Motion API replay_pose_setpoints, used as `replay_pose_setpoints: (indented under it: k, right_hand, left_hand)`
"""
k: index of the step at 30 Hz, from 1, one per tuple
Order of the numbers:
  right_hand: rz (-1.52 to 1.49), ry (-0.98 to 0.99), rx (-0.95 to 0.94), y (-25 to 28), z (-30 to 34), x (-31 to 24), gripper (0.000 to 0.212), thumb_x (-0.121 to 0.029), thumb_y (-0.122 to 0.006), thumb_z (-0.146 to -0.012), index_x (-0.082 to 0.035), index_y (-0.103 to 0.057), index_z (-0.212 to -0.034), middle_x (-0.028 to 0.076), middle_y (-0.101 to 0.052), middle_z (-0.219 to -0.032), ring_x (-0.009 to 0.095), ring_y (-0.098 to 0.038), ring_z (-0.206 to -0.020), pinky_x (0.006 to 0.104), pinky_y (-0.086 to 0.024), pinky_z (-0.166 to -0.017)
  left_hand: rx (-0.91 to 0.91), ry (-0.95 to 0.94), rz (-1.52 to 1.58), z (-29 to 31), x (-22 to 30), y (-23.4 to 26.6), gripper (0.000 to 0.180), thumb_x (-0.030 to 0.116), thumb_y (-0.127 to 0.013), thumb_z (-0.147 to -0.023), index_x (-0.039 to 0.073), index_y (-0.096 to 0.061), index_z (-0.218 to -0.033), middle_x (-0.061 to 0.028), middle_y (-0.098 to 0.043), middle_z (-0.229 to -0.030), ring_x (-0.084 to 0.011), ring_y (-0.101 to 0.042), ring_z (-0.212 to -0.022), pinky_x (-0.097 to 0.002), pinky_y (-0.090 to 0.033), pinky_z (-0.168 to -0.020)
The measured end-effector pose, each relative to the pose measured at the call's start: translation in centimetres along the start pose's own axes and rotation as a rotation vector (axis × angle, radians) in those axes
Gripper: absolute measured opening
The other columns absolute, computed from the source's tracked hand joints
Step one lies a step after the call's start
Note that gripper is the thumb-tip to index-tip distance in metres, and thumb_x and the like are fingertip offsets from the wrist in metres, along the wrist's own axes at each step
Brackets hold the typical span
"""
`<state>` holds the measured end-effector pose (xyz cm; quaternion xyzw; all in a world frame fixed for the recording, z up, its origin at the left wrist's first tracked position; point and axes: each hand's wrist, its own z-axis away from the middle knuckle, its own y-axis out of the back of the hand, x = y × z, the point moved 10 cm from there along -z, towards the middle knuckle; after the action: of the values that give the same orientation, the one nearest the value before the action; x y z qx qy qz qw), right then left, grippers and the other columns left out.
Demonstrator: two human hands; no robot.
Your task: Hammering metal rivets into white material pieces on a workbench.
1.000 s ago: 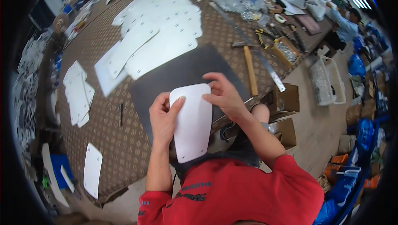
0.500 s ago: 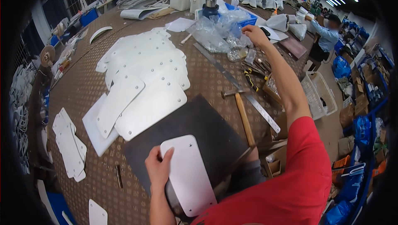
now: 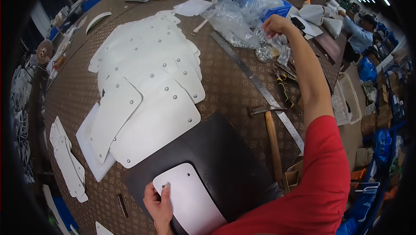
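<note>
My left hand (image 3: 158, 204) grips the left edge of a white rounded panel (image 3: 190, 200), its thumb on top near one corner. Two small metal studs show at the panel's far end; its near end is hidden by my red sleeve. Beneath it lies a dark square mat (image 3: 216, 148). My right hand (image 3: 277, 26) is stretched far forward over a heap of small shiny metal pieces (image 3: 263, 53) beside clear plastic bags (image 3: 234, 20). Its fingers are curled together, and anything between them is too small to make out.
A pile of white studded panels (image 3: 147, 83) covers the table's middle left. Right of the mat lie a wooden-handled hammer (image 3: 274, 144), a long steel ruler (image 3: 255, 81) and yellow-black pliers (image 3: 284, 91). A blue crate (image 3: 277, 12) stands behind the bags. Another person (image 3: 362, 35) sits at far right.
My view has tipped downward and shifted. My right hand's fingers have curled lower over the small metal pieces. My left thumb has slid off the panel's corner stud, which now shows.
</note>
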<state>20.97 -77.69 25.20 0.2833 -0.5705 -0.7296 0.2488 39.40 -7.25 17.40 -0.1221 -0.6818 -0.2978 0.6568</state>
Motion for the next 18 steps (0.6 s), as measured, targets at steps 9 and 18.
replay_pose_setpoints:
  k: [9,18]
  right_hand:
    - [0.251,-0.384,0.394,1.4,3.4,0.5,0.022,-0.013,-0.068,-0.081,-0.003,-0.077,-0.099,0.020,-0.075,-0.101,0.037,-0.073,-0.097,0.0470,-0.058,-0.082]
    - [0.257,-0.325,0.428,0.2,3.7,-1.5,0.024,-0.013,-0.058,-0.088,-0.004,-0.077,-0.098,0.021,-0.074,-0.104,0.037,-0.073,-0.098,0.0482,-0.058,-0.082]
  left_hand:
    - [-0.133,0.203,-0.226,0.2,-0.3,-0.2,0.041,0.005,-0.064,-0.099,-0.009,-0.053,-0.136,-0.0212,-0.065,-0.125,-0.0241,-0.062,-0.115,-0.0367,-0.048,-0.100]
    - [-0.161,0.230,-0.208,0.3,1.3,-1.3,0.038,0.007,-0.063,-0.100,-0.011,-0.053,-0.132,-0.0211,-0.064,-0.125,-0.0245,-0.061,-0.115,-0.0359,-0.047,-0.100]
